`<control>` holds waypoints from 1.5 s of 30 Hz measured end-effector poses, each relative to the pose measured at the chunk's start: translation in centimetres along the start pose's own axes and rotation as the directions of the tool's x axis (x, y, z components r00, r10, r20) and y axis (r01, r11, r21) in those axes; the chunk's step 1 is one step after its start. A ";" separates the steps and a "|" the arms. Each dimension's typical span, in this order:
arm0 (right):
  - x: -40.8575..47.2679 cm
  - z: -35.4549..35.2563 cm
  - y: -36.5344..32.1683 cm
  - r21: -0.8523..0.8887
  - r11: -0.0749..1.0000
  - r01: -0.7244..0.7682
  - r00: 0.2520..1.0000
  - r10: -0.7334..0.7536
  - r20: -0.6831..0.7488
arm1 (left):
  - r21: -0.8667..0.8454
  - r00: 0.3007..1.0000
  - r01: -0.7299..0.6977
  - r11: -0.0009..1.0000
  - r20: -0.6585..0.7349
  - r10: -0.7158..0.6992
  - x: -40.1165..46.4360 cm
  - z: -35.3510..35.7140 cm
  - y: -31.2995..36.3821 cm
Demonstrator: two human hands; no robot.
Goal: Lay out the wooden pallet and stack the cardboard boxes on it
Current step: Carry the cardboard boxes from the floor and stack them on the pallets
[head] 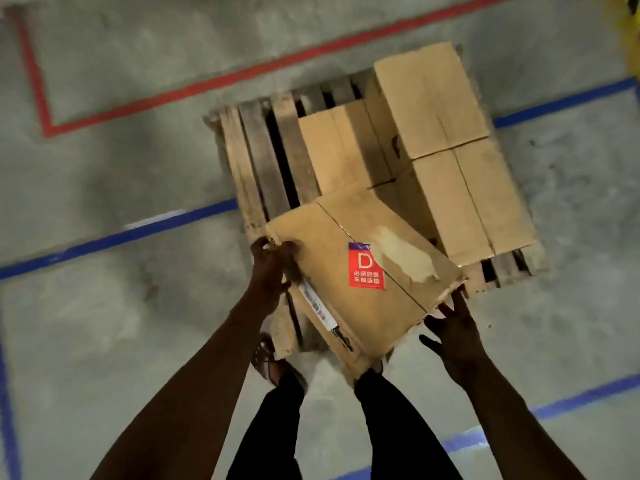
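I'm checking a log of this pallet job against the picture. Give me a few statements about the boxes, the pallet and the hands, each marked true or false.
1. The box with the red label lies flat and square on the wooden pallet. False: it is tilted, overhanging the pallet's near edge.
2. The left hand grips that box's left corner. True.
3. The right hand is closed in a fist. False: its fingers are spread open at the box's right corner.
4. Other cardboard boxes already sit on the pallet. True.
5. The pallet's left slats are covered. False: they are bare.
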State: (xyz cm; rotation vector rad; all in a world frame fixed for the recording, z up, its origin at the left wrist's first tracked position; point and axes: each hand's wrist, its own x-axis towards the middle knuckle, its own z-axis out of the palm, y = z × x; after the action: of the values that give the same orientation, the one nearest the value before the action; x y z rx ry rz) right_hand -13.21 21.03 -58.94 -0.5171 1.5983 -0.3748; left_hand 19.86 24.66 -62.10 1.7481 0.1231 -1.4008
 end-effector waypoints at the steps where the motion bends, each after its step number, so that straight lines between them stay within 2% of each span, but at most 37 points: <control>1: 2.1 0.4 0.6 0.057 0.998 0.003 1.000 -0.004 0.017 | -0.002 0.999 -0.030 1.000 0.010 0.030 2.8 1.0 -0.5; 4: 8.0 0.8 3.0 0.190 0.982 0.002 0.999 -0.008 0.035 | 0.018 0.993 -0.115 0.993 0.039 0.114 10.1 3.4 -2.4; 7: 13.1 1.0 5.0 0.270 0.963 0.025 1.000 -0.024 -0.008 | 0.091 0.968 -0.243 0.966 0.094 0.234 15.6 5.6 -3.9; 12: 18.7 -0.2 8.6 0.355 0.935 -0.008 0.999 -0.009 0.045 | 0.306 0.906 -0.423 0.853 0.182 0.383 19.3 9.3 -5.6; 14: 19.3 -0.7 8.8 0.208 0.977 0.050 0.999 -0.047 -0.019 | 0.382 0.905 -0.425 0.821 0.197 0.377 18.1 10.4 -6.5; 16: 18.7 -0.9 8.0 -0.072 0.989 0.132 0.977 -0.142 -0.162 | 0.424 0.898 -0.438 0.792 0.161 0.411 16.4 11.2 -7.9; 17: 17.9 -0.9 7.5 -0.237 0.955 0.181 0.943 -0.236 -0.233 | 0.444 0.897 -0.435 0.783 0.138 0.420 15.5 11.5 -8.9; 18: 17.3 -1.2 7.1 -0.382 0.890 0.247 0.890 -0.365 -0.273 | 0.461 0.899 -0.426 0.778 0.118 0.422 14.6 11.7 -9.9; 20: 16.3 -1.7 5.7 -0.586 0.709 0.392 0.747 -0.617 -0.248 | 0.466 0.902 -0.410 0.784 0.083 0.423 13.3 12.1 -11.6; 22: 16.9 -1.8 4.7 -0.742 0.470 0.477 0.652 -0.756 -0.060 | 0.453 0.912 -0.381 0.806 0.040 0.408 13.0 12.5 -12.5; 23: 17.5 -1.7 4.5 -0.810 0.337 0.481 0.647 -0.760 0.068 | 0.450 0.909 -0.384 0.806 0.033 0.415 13.1 12.6 -12.9; 25: 19.1 -1.8 5.0 -0.878 0.140 0.459 0.678 -0.694 0.244 | 0.441 0.890 -0.426 0.790 0.046 0.455 13.5 12.4 -13.2; 27: 19.5 -1.9 5.9 -0.921 0.024 0.389 0.712 -0.643 0.284 | 0.418 0.873 -0.463 0.781 0.062 0.484 13.9 12.0 -13.7; 29: 19.4 -2.2 6.3 -0.934 -0.045 0.355 0.708 -0.639 0.300 | 0.406 0.852 -0.502 0.764 0.079 0.517 14.4 11.5 -14.2; 33: 19.7 -2.5 6.3 -0.926 -0.069 0.372 0.695 -0.640 0.327 | 0.386 0.809 -0.567 0.727 0.096 0.580 14.7 11.4 -14.9; 36: 20.3 -2.9 6.9 -0.916 -0.088 0.392 0.653 -0.675 0.344 | 0.348 0.780 -0.600 0.720 0.056 0.623 15.4 11.6 -15.5; 39: 21.8 -3.5 8.3 -0.894 -0.106 0.435 0.518 -0.783 0.345 | 0.262 0.745 -0.652 0.712 0.044 0.666 16.2 11.7 -16.2; 42: 23.9 -3.7 10.4 -0.871 -0.063 0.487 0.404 -0.868 0.288 | 0.196 0.725 -0.679 0.708 0.029 0.688 16.7 12.0 -16.9; 45: 26.4 -3.4 12.0 -0.769 -0.034 0.638 0.244 -0.938 0.244 | 0.157 0.719 -0.689 0.707 0.028 0.694 17.1 12.1 -16.9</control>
State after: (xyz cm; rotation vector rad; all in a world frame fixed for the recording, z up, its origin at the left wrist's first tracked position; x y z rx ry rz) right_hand -19.05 16.78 -87.21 -2.3596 1.5359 -0.7108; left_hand 7.55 19.92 -85.59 1.6766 -0.5997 -0.8251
